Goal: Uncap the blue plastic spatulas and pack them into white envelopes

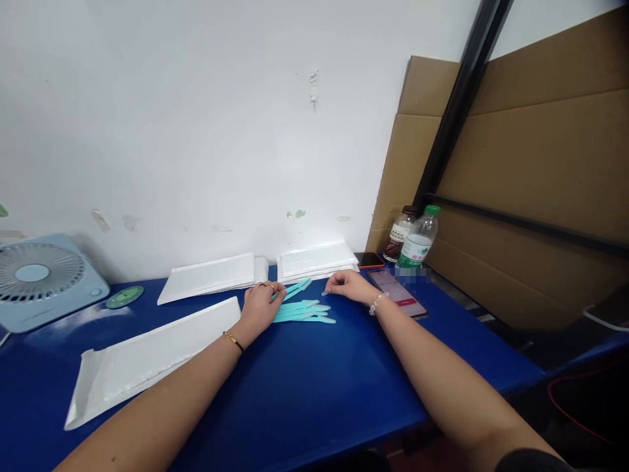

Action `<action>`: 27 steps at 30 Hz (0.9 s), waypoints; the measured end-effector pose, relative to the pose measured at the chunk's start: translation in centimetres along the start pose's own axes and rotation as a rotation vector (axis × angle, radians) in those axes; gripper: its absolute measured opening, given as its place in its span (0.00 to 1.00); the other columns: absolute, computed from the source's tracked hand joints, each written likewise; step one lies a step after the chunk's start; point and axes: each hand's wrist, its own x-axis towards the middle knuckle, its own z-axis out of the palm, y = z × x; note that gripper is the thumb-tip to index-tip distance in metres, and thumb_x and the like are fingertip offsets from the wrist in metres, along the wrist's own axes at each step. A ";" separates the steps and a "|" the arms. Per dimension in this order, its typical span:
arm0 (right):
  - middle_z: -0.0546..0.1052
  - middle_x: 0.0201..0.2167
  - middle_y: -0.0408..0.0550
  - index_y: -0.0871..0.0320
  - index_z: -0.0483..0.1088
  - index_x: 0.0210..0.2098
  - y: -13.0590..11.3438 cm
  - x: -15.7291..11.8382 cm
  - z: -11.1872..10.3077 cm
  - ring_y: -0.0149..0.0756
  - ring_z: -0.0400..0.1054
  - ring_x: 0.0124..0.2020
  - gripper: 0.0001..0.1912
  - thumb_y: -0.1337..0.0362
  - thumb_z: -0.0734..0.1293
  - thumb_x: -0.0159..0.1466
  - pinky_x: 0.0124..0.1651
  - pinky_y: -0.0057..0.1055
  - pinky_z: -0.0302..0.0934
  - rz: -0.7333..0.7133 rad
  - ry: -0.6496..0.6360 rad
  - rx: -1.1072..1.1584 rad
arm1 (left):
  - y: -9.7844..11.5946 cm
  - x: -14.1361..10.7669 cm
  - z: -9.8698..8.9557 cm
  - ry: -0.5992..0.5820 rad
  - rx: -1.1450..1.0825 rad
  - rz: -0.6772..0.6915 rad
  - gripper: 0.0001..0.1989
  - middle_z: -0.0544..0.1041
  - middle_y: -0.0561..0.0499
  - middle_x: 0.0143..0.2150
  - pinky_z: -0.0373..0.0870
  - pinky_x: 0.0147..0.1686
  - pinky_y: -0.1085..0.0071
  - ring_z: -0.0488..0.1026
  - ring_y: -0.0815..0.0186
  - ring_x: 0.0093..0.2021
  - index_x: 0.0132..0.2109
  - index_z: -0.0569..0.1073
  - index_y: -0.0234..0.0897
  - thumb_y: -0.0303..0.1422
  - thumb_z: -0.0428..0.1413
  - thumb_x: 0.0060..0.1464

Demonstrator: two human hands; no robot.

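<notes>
Several turquoise eyebrow razors point(304, 311) lie fanned out on the blue table, their pale tips pointing right. Closed over a turquoise razor point(298, 287) at the back of the fan is my left hand point(260, 305); its fingers hide the handle ends. To the right of the razors, my right hand point(350, 286) pinches a small translucent piece point(325, 293), too small to name for sure. Left of my left hand, a long white padded mailer point(162, 354) lies flat, partly behind my forearm.
Two stacks of white mailers, a left one point(211, 276) and a right one point(319, 259), lie against the wall. A blue fan point(44, 282) and a green disc point(124, 297) are at left. Phones point(400, 295) and two bottles point(417, 242) stand right, beside cardboard point(535, 144).
</notes>
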 end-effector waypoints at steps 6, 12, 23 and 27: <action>0.75 0.37 0.48 0.57 0.74 0.39 -0.4 0.0 1.2 0.37 0.67 0.38 0.09 0.66 0.65 0.60 0.42 0.34 0.60 -0.188 0.181 -0.284 | -0.1 -0.1 0.7 -0.007 0.007 0.038 0.16 0.77 0.50 0.43 0.58 0.49 0.59 0.68 0.59 0.47 0.39 0.74 0.42 0.37 0.42 0.61; 0.73 0.42 0.50 0.55 0.72 0.45 -0.9 0.4 2.5 0.40 0.64 0.46 0.13 0.69 0.60 0.64 0.51 0.38 0.56 -0.301 0.132 -0.419 | 0.3 -0.4 0.8 -0.015 -0.005 0.070 0.18 0.74 0.51 0.47 0.58 0.49 0.58 0.67 0.59 0.49 0.39 0.76 0.44 0.42 0.42 0.61; 0.69 0.39 0.48 0.57 0.72 0.33 -1.0 1.7 3.7 0.40 0.62 0.44 0.04 0.64 0.69 0.59 0.47 0.36 0.54 -0.238 0.084 -0.504 | -0.1 0.1 1.1 -0.059 -0.023 -0.018 0.10 0.76 0.51 0.42 0.61 0.44 0.62 0.68 0.57 0.48 0.38 0.73 0.42 0.38 0.49 0.55; 0.72 0.34 0.46 0.58 0.70 0.32 -1.7 1.3 3.4 0.36 0.63 0.39 0.03 0.65 0.68 0.59 0.43 0.32 0.55 -0.235 0.014 -0.416 | -0.4 0.3 1.1 -0.067 -0.055 -0.036 0.08 0.77 0.53 0.39 0.60 0.42 0.63 0.69 0.59 0.46 0.37 0.73 0.43 0.36 0.50 0.55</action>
